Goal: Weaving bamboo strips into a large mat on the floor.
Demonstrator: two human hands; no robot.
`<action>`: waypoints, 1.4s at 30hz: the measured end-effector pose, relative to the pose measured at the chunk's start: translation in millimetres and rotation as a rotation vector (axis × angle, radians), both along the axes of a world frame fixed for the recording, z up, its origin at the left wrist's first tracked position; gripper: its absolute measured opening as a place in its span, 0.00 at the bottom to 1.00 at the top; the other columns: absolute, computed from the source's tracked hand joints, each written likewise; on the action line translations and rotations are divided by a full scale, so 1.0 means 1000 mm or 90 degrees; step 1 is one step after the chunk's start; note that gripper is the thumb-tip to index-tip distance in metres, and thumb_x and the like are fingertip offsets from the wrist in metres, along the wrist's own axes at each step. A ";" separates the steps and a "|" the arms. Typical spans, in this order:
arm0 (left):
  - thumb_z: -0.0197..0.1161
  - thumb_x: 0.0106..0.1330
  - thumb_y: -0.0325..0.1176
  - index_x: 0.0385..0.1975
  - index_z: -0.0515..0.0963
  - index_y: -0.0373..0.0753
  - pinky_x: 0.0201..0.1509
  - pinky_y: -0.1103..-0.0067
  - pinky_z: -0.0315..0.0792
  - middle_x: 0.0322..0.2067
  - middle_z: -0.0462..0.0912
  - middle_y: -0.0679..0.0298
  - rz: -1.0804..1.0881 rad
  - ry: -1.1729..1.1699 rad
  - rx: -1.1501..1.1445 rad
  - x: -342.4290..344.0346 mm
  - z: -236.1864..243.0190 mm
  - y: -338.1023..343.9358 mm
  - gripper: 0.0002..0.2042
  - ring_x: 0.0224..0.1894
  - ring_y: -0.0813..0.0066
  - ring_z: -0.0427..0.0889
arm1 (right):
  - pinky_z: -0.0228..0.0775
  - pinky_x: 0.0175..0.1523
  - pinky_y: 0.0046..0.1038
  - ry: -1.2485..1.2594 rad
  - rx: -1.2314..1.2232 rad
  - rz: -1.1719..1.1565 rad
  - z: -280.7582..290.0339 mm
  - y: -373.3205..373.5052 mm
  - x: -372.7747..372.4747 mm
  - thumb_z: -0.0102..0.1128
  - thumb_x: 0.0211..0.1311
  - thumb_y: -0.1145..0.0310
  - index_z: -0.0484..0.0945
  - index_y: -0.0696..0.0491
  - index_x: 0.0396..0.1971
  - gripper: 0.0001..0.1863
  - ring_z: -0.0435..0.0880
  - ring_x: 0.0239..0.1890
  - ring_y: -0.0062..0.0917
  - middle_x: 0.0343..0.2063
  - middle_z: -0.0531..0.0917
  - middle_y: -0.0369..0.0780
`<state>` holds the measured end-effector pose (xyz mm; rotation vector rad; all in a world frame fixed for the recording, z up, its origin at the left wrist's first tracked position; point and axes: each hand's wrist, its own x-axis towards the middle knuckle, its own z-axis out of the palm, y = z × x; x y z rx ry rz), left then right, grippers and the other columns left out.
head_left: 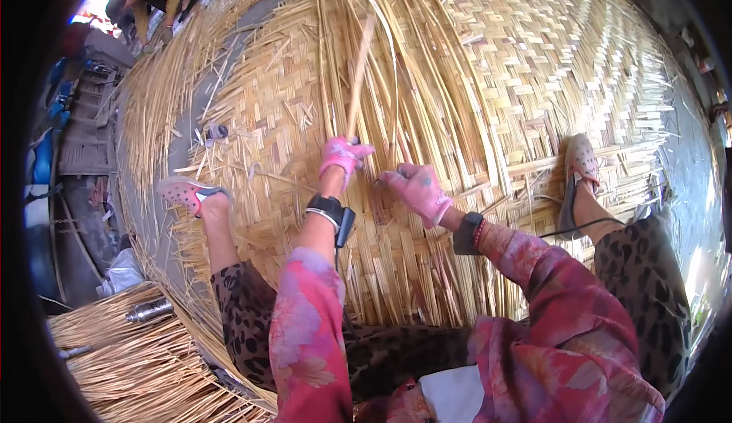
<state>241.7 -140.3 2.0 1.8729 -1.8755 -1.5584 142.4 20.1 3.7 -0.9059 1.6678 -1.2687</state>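
My left hand (343, 160), in a pink glove, is closed on the lower end of a pale flat strip (361, 68) that slants up across several long loose strips. Just to its right, my right hand (415, 194), also in a pink glove, has its fingers curled low over the strips; what they grip, if anything, is hidden. A thin pale strip (392, 57) arches down between the long strips toward the right hand. Beneath everything lies a woven split-cane mat (541, 72), its lower part partly unwoven around my hands.
My feet (191, 192) rest on either side of the mat. Another person (156, 0) bends at the upper left. A small dark cylinder (216, 133) lies on the mat's left part. A bundle of strips (145, 354) and a metal flask (149, 310) lie at the lower left.
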 end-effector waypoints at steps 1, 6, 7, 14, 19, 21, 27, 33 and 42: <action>0.69 0.51 0.34 0.47 0.70 0.29 0.25 0.80 0.73 0.27 0.79 0.63 -0.062 -0.044 -0.056 0.014 -0.015 -0.010 0.25 0.24 0.78 0.77 | 0.66 0.26 0.28 -0.070 0.060 0.013 0.012 -0.004 0.007 0.58 0.57 0.58 0.78 0.60 0.24 0.17 0.70 0.16 0.24 0.13 0.76 0.42; 0.68 0.53 0.36 0.54 0.64 0.27 0.42 0.75 0.73 0.37 0.81 0.59 -0.009 0.203 0.092 0.007 0.005 0.014 0.31 0.38 0.74 0.79 | 0.67 0.26 0.28 -0.092 0.133 -0.060 -0.013 -0.011 -0.009 0.59 0.56 0.59 0.78 0.60 0.24 0.16 0.74 0.16 0.24 0.14 0.78 0.42; 0.67 0.55 0.36 0.55 0.64 0.29 0.41 0.76 0.73 0.39 0.81 0.60 -0.030 0.202 0.128 0.014 0.007 0.012 0.30 0.40 0.75 0.79 | 0.69 0.28 0.29 -0.111 0.163 -0.089 -0.011 -0.014 -0.007 0.59 0.54 0.60 0.78 0.60 0.25 0.16 0.77 0.19 0.28 0.15 0.79 0.45; 0.66 0.56 0.44 0.47 0.76 0.42 0.39 0.77 0.72 0.42 0.81 0.70 -0.135 0.259 0.169 0.039 0.021 0.008 0.20 0.44 0.79 0.77 | 0.71 0.31 0.29 0.127 0.015 -0.106 -0.013 -0.027 -0.002 0.57 0.54 0.61 0.80 0.57 0.30 0.14 0.81 0.25 0.29 0.21 0.81 0.45; 0.69 0.54 0.38 0.53 0.66 0.37 0.38 0.74 0.75 0.44 0.78 0.63 -0.003 0.291 0.214 0.052 0.008 0.002 0.28 0.45 0.73 0.77 | 0.66 0.23 0.20 -0.558 -0.024 -0.296 0.000 -0.015 0.006 0.59 0.56 0.71 0.77 0.59 0.31 0.07 0.75 0.19 0.17 0.18 0.76 0.33; 0.70 0.53 0.37 0.52 0.66 0.37 0.39 0.73 0.75 0.44 0.78 0.62 0.001 0.285 0.226 0.034 0.010 0.009 0.28 0.45 0.70 0.77 | 0.66 0.25 0.21 -0.214 -0.098 -0.177 -0.065 -0.007 -0.021 0.62 0.54 0.69 0.77 0.58 0.28 0.07 0.75 0.21 0.17 0.19 0.77 0.32; 0.67 0.56 0.38 0.44 0.67 0.39 0.57 0.73 0.63 0.47 0.77 0.60 -0.023 0.350 0.218 0.055 0.037 0.021 0.20 0.55 0.68 0.70 | 0.71 0.29 0.31 0.304 0.049 0.153 -0.037 -0.044 -0.010 0.57 0.50 0.67 0.78 0.57 0.23 0.08 0.80 0.22 0.33 0.20 0.80 0.45; 0.52 0.66 0.37 0.63 0.57 0.34 0.65 0.79 0.52 0.58 0.69 0.64 -0.051 0.244 0.067 0.070 0.027 0.035 0.27 0.62 0.75 0.61 | 0.73 0.38 0.36 0.444 0.064 0.424 -0.027 -0.057 -0.014 0.54 0.48 0.64 0.80 0.54 0.29 0.12 0.81 0.31 0.43 0.27 0.81 0.48; 0.54 0.63 0.29 0.35 0.74 0.44 0.41 0.74 0.71 0.33 0.77 0.67 0.457 0.923 0.178 0.130 -0.037 0.001 0.04 0.37 0.70 0.74 | 0.71 0.38 0.35 0.367 -0.120 0.556 -0.027 -0.055 -0.030 0.54 0.45 0.67 0.79 0.53 0.29 0.10 0.80 0.34 0.40 0.30 0.81 0.46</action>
